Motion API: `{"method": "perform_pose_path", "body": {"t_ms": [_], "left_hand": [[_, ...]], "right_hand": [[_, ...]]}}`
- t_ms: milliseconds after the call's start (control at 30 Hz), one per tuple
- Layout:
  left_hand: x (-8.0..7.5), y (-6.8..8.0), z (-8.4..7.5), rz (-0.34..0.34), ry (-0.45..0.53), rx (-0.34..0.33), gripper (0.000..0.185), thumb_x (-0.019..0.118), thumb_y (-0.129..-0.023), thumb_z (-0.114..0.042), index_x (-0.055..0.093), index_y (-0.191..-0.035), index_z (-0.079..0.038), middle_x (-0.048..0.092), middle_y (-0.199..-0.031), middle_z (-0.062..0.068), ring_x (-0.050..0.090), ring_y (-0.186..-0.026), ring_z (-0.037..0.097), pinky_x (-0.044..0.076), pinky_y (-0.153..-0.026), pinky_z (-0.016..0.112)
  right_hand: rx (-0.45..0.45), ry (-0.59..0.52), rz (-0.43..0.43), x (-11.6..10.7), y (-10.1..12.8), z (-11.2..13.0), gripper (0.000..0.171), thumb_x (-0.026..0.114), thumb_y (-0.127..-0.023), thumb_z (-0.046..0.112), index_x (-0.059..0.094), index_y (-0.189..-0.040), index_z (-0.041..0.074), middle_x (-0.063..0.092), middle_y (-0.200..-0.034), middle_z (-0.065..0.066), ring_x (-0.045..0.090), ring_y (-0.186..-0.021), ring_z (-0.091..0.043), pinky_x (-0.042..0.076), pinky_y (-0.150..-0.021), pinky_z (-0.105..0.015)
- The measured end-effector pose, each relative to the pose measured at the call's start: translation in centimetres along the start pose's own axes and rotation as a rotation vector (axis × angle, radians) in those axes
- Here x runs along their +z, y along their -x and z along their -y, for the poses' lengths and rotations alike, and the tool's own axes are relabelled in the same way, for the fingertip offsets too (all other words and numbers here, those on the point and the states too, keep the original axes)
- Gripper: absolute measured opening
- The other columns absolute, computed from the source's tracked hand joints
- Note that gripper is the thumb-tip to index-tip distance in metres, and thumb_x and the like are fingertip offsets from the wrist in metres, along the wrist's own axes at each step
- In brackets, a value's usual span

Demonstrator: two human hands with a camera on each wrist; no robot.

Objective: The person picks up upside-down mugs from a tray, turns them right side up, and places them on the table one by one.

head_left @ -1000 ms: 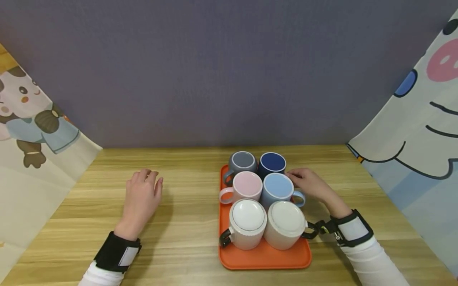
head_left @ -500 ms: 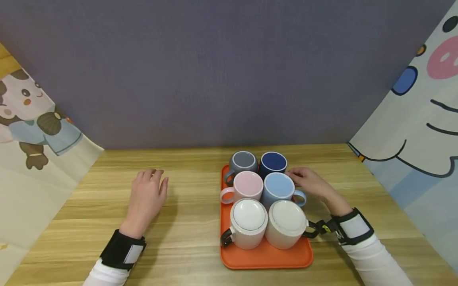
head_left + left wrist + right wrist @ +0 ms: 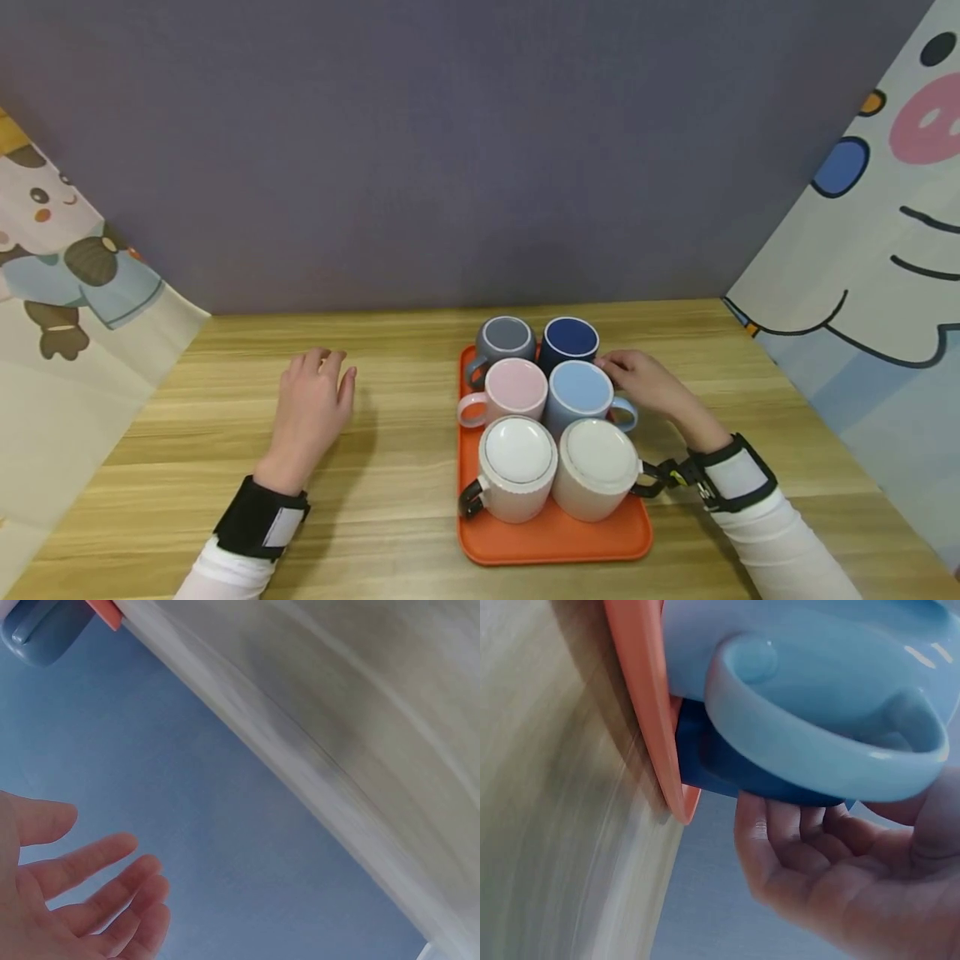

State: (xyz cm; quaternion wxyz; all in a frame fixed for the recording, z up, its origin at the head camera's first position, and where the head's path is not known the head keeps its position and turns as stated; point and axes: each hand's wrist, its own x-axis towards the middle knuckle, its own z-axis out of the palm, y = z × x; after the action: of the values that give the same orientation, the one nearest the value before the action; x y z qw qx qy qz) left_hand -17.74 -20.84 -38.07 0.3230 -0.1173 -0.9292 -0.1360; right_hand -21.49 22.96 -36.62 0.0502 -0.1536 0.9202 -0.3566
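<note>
Right wrist: fingers (image 3: 780,840) curl against dark blue mug (image 3: 720,761).

Your head cam looks forward and down at the whole table (image 3: 390,467) from the near edge. Left wrist cam sits low, facing right toward the orange tray (image 3: 105,613). Right wrist cam's jammed close against that same tray (image 3: 641,690), facing left.

Light wood-grain surface (image 3: 405,467). Plain grey-purple wall (image 3: 450,150) behind. Cartoon-print cloth panel (image 3: 67,333) at left side, cartoon elephant cloth panel (image 3: 877,275) at right. Even indoor light, soft shadows.
</note>
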Motion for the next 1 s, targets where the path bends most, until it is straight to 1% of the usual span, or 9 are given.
{"method": "perform_pose_path", "body": {"t_ms": [167,300,433,533,700,767,800,900,1000], "left_hand": [[0.0,-0.3,-0.1,-0.004,0.002,0.001,0.028,0.062,-0.090,-0.015,0.064,-0.104,0.009,0.060,-0.104,0.030,0.054,-0.098,0.046,0.044,-0.079,0.057],[0.2,-0.7,-0.3,-0.008,-0.004,0.011,0.028,0.062,-0.090,-0.015,0.064,-0.103,0.009,0.060,-0.104,0.030,0.054,-0.097,0.046,0.044,-0.079,0.057],[0.4,-1.1,-0.6,-0.010,-0.009,0.021,0.028,0.062,-0.090,-0.016,0.064,-0.103,0.009,0.061,-0.104,0.029,0.055,-0.097,0.045,0.045,-0.081,0.057],[0.5,-1.5,-0.9,-0.007,-0.006,0.022,0.028,0.062,-0.090,-0.016,0.064,-0.103,0.008,0.061,-0.104,0.029,0.055,-0.096,0.044,0.044,-0.082,0.056],[0.6,-2.3,-1.6,-0.007,0.002,0.027,0.028,0.061,-0.091,-0.017,0.065,-0.105,0.008,0.061,-0.104,0.028,0.056,-0.096,0.043,0.046,-0.082,0.055],[0.6,-2.6,-2.0,-0.006,0.006,0.025,0.029,0.060,-0.091,-0.016,0.064,-0.107,0.007,0.061,-0.105,0.028,0.056,-0.097,0.043,0.046,-0.082,0.053],[0.6,-2.8,-2.2,-0.005,0.011,0.022,0.029,0.060,-0.091,-0.016,0.064,-0.107,0.007,0.061,-0.105,0.028,0.056,-0.097,0.043,0.046,-0.083,0.053],[0.7,-3.2,-2.7,-0.002,0.021,0.010,0.029,0.060,-0.092,-0.017,0.064,-0.109,0.007,0.060,-0.105,0.028,0.056,-0.096,0.042,0.046,-0.082,0.052],[0.9,-3.7,-3.3,-0.003,0.038,0.000,0.029,0.060,-0.092,-0.017,0.064,-0.108,0.007,0.060,-0.105,0.028,0.056,-0.095,0.042,0.046,-0.082,0.052]], "right_hand": [[-0.014,0.059,-0.064,0.2,-0.1,0.2,0.028,0.047,-0.100,0.015,0.065,-0.092,-0.004,0.060,-0.076,-0.007,0.054,-0.074,-0.017,0.044,-0.067,-0.032],[0.000,0.084,-0.118,0.4,0.0,0.4,0.030,0.047,-0.100,0.019,0.066,-0.099,-0.004,0.065,-0.084,-0.012,0.058,-0.081,-0.023,0.047,-0.072,-0.038],[0.024,0.073,-0.156,0.5,0.1,0.5,0.033,0.048,-0.100,0.021,0.066,-0.105,-0.006,0.067,-0.094,-0.018,0.062,-0.089,-0.029,0.050,-0.079,-0.045],[0.038,0.015,-0.168,0.4,0.1,0.5,0.035,0.047,-0.101,0.021,0.065,-0.106,-0.008,0.068,-0.095,-0.020,0.064,-0.090,-0.031,0.051,-0.081,-0.046],[0.063,-0.025,-0.233,-0.4,0.3,0.5,0.038,0.045,-0.101,0.025,0.065,-0.104,-0.008,0.068,-0.092,-0.019,0.063,-0.090,-0.028,0.048,-0.086,-0.045],[0.074,-0.070,-0.248,-0.8,0.3,0.5,0.040,0.044,-0.101,0.026,0.064,-0.103,-0.009,0.066,-0.091,-0.017,0.062,-0.088,-0.020,0.049,-0.086,-0.039],[0.077,-0.116,-0.250,-0.9,0.4,0.6,0.040,0.044,-0.102,0.025,0.063,-0.104,-0.010,0.065,-0.090,-0.016,0.061,-0.086,-0.016,0.050,-0.085,-0.035],[0.084,-0.320,-0.231,-1.4,0.5,0.7,0.040,0.041,-0.102,0.020,0.055,-0.108,-0.017,0.062,-0.089,-0.010,0.058,-0.081,-0.004,0.053,-0.080,-0.022],[0.079,-0.508,-0.220,-1.7,0.5,0.9,0.042,0.039,-0.103,0.017,0.047,-0.113,-0.023,0.060,-0.086,0.000,0.058,-0.078,0.001,0.052,-0.077,-0.016]]}}
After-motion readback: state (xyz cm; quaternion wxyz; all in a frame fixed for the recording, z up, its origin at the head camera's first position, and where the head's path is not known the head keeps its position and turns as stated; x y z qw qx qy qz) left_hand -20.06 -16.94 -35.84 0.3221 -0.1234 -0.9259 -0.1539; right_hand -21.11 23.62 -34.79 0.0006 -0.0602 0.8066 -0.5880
